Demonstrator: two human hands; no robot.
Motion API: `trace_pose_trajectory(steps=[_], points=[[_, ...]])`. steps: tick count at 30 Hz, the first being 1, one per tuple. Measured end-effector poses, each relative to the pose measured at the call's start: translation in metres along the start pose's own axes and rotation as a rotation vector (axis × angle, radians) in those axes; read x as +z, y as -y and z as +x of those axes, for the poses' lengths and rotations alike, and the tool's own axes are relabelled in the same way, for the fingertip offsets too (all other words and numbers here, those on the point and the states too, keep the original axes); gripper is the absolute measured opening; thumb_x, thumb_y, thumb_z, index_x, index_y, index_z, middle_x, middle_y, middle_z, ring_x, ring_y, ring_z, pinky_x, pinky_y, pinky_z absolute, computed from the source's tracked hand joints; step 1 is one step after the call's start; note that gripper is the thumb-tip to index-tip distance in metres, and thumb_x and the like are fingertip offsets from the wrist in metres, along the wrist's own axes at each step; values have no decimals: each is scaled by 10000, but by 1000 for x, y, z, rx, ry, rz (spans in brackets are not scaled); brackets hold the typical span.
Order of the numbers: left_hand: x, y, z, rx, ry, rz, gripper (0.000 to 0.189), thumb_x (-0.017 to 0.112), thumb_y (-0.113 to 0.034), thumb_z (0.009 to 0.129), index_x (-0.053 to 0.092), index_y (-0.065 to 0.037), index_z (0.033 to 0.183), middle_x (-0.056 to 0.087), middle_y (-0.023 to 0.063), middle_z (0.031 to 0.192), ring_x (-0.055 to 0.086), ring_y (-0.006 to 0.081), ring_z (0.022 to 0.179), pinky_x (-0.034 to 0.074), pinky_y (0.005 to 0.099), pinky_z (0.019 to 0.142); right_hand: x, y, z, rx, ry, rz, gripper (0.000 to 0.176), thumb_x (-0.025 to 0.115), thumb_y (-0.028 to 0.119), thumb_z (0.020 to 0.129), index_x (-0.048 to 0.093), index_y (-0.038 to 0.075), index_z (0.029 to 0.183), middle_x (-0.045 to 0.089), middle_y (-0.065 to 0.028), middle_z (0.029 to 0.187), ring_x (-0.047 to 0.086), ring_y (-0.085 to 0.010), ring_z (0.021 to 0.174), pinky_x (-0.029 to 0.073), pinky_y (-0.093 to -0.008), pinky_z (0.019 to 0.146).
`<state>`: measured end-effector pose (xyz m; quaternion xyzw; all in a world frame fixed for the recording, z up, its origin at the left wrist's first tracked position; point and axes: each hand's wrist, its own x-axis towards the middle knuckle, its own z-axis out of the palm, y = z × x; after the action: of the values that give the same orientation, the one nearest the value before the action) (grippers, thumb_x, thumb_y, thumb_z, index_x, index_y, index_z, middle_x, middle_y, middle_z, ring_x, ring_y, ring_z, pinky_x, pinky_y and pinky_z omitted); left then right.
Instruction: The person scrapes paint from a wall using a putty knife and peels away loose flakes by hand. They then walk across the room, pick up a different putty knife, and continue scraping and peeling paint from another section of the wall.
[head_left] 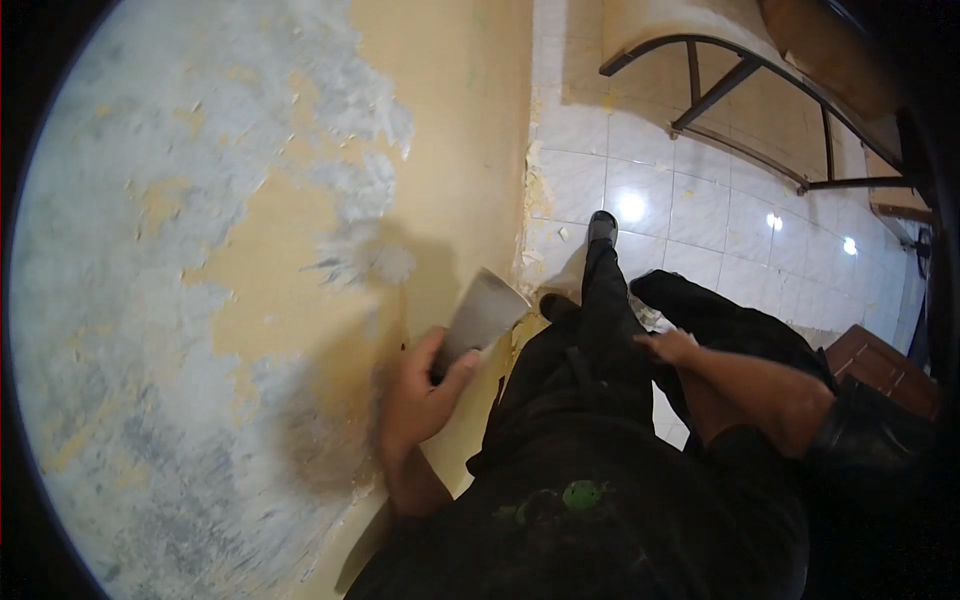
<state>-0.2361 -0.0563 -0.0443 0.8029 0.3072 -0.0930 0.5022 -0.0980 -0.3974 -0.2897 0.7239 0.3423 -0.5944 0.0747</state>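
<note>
My left hand (425, 385) is wrapped around the handle of a wide-bladed scraper (485, 310), close beside the wall (450, 130). The blade points up and to the right, its end near the wall's lower edge. Old yellowish paint (275, 260) shows in ragged patches on the wall among bare grey-white areas. On the right, a bare forearm leads to a hand (668, 348) with bent fingers near dark trousers. Another stretch of bare arm (710, 408) comes out of a black sleeve beneath it. I cannot tell which of these is my right arm; its fingers are not clearly shown.
White floor tiles (640, 180) carry paint flakes, mostly along the foot of the wall. A metal-framed piece of furniture (735, 75) stands at the upper right. Dark-clad legs (590, 330) and shoes fill the middle. A reddish-brown object (880, 365) lies at the right.
</note>
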Motion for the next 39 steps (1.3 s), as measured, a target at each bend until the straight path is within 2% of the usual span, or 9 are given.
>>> trace_pose_trajectory(steps=[3,5,11,15,16,22,25,38,39], points=[[44,51,20,-50,492,-116,355,624,-340,829,572,12,842,528,49,638,470,115,617,407,285,589,-39,-11,39,103,124,758,406,658,420,743,666,107,1003,635,-67,769,578,-166,610,479,-319,527],[77,82,21,-96,589,-23,353,618,-343,833,565,2,779,528,60,636,475,109,619,396,288,566,-48,-29,55,34,189,877,368,637,388,755,659,122,1009,622,-60,820,560,-168,672,454,-334,581],[139,164,-25,-322,437,103,436,577,-431,831,587,3,793,593,158,694,567,254,642,420,374,586,22,-82,86,-236,214,440,275,577,293,789,640,168,1025,582,-39,972,507,-173,860,378,-382,742],[165,163,-31,-421,396,25,421,566,-421,852,611,-3,862,588,101,727,541,175,699,426,327,650,107,-143,87,-484,196,228,244,537,229,812,627,198,1037,555,-24,1074,471,-177,985,328,-413,849],[171,167,-27,-419,435,-6,450,558,-442,837,597,5,865,604,223,828,593,305,772,445,374,708,132,-157,85,-540,182,206,242,527,214,818,624,205,1039,548,-21,1099,462,-178,1016,315,-421,876],[156,151,15,-450,374,-92,419,562,-430,843,586,-14,801,590,97,709,561,217,644,442,335,626,369,-275,125,-773,-43,249,279,467,118,852,604,250,1056,507,1,1251,409,-184,1203,239,-468,1037],[148,143,46,-494,388,-186,374,558,-406,856,580,-46,755,555,32,654,509,142,564,414,282,548,194,-160,-23,-887,21,131,174,495,269,837,628,166,881,584,-21,958,523,-183,1009,199,-558,959],[195,146,118,-438,660,73,313,522,-347,897,553,-76,743,545,15,623,456,94,496,358,234,477,345,-153,-38,-50,-6,219,452,600,250,672,638,194,1119,560,-92,1168,394,-285,1196,188,-610,995],[196,153,116,-423,688,131,319,522,-353,896,557,-71,750,542,14,621,453,96,495,355,236,475,357,-162,-32,302,126,-461,425,565,316,705,630,145,1088,573,-121,1115,437,-283,1109,257,-554,935]])
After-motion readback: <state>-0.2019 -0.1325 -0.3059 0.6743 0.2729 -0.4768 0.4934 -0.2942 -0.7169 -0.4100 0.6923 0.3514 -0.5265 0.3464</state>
